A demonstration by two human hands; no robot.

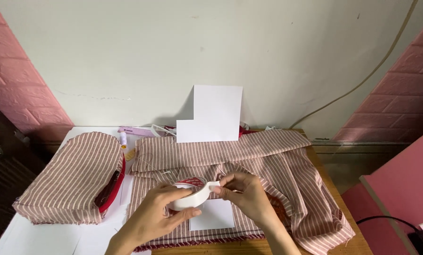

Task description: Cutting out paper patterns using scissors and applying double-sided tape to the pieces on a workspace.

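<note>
I see a white card [210, 114] with a notched corner propped upright against the wall at the back of the desk [41, 236], and a smaller white paper square [214, 215] lying flat on the striped cloth [268, 156] just under my hands. My left hand [152, 218] cups a white tape roll [188, 196] with a red-printed core, fingers [185, 215] curled round its rim. My right hand [247, 193] pinches the tape's loose end just beside the roll, over the cloth's middle.
</note>
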